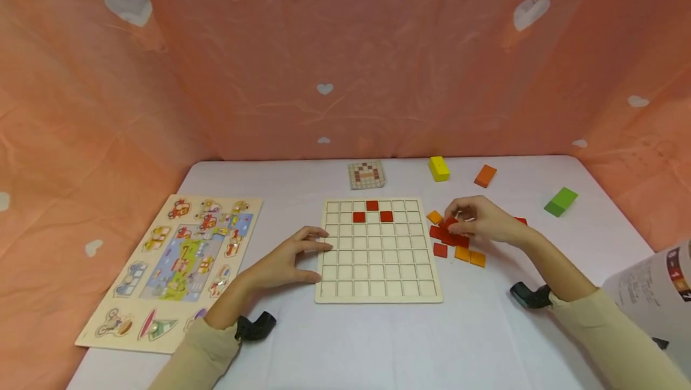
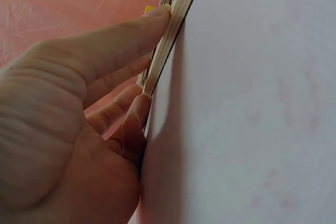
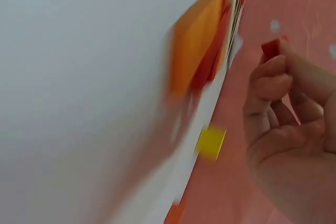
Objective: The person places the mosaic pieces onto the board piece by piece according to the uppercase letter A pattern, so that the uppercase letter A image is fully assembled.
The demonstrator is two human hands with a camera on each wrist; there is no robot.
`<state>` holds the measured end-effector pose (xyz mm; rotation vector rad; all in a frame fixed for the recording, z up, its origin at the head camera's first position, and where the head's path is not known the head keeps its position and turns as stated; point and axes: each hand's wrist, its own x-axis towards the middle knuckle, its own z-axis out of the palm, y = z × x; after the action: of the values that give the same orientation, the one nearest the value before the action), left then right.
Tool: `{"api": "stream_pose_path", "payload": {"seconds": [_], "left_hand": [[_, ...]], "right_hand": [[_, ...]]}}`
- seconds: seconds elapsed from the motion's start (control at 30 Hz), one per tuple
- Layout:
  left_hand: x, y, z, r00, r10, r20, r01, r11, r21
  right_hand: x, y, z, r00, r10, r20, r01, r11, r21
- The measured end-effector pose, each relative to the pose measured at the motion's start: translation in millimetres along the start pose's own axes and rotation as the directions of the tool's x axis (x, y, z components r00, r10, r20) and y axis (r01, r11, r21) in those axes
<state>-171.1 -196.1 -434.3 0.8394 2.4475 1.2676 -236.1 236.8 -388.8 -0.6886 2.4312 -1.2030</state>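
A square wooden grid board [image 1: 378,272] lies in the middle of the table. Three red tiles [image 1: 372,205] sit in its upper cells. My left hand [image 1: 281,263] rests at the board's left side, its fingers over the edge and its thumb apart from them; the left wrist view has a fingertip against the wooden edge [image 2: 176,30]. To the right of the board, my right hand [image 1: 488,220] pinches a small red tile [image 3: 270,49] between thumb and fingertips. Under and beside that hand lie several loose red tiles [image 1: 439,250] and a few orange ones [image 1: 477,258].
Behind the board lies a pattern card [image 1: 367,174]. Yellow [image 1: 439,169], orange [image 1: 484,176] and green [image 1: 561,201] blocks stand at the back right. A picture puzzle board [image 1: 137,303] takes up the left side. A white printed cylinder [image 1: 642,294] is at the right edge.
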Motion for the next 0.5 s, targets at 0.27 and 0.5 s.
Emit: {"api": "stream_pose_path", "payload": {"seconds": [0.27,0.5], "left_hand": [[-1.2,-1.3,-1.5,1.0,0.02,-0.002,-0.02,1.0,0.021],[-0.1,-1.4,-2.1,1.0,0.02,0.001,-0.02,1.0,0.024]], "right_hand": [[77.9,-37.5,39.3,0.982,-0.105,0.155,0.078,0.982,0.172],[120.0,-65.3,70.8,0.945,-0.16,0.284,0.112,0.978,0.177]]}}
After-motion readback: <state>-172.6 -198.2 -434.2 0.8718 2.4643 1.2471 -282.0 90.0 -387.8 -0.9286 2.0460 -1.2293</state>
